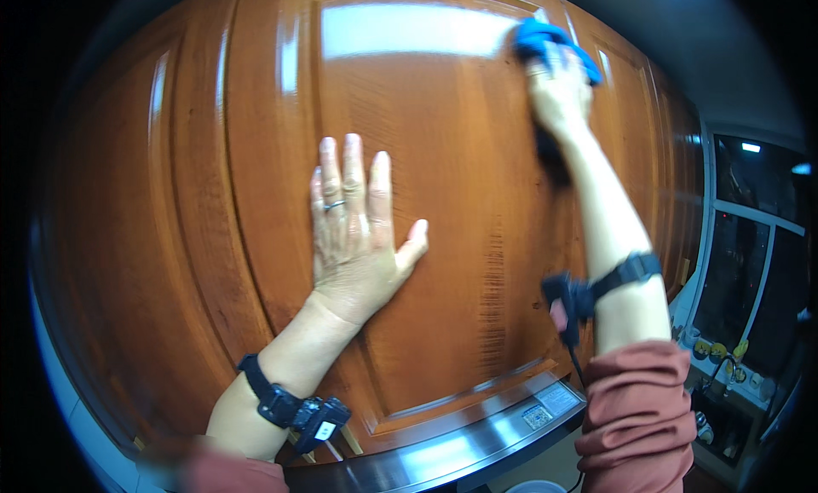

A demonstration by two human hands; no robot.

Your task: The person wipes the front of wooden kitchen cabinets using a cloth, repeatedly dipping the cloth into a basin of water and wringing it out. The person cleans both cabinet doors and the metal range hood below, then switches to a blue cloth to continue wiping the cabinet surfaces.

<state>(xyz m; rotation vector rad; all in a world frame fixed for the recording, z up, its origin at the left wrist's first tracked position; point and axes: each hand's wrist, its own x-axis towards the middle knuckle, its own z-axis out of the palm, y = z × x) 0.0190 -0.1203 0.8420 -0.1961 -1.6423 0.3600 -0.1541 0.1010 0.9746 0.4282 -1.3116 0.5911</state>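
My left hand [358, 231] lies flat against a wooden cabinet door [441, 192], fingers pointing up and thumb out to the side, with nothing in it. A ring is on one of its fingers. Up at the door's top right corner, my right hand [562, 87] presses a bunched blue cloth [546, 39] to the wood; the hand is slightly blurred. Both forearms wear black straps with small devices. Streaks and bright reflections show on the door's glossy surface.
More wooden cabinet doors [115, 205] stand on either side. Below the door runs a metal range hood edge [447, 458] bearing a printed label. At the lower right are a window [735, 263], a faucet [725, 365], a sink [722, 423] and several small items on the sill.
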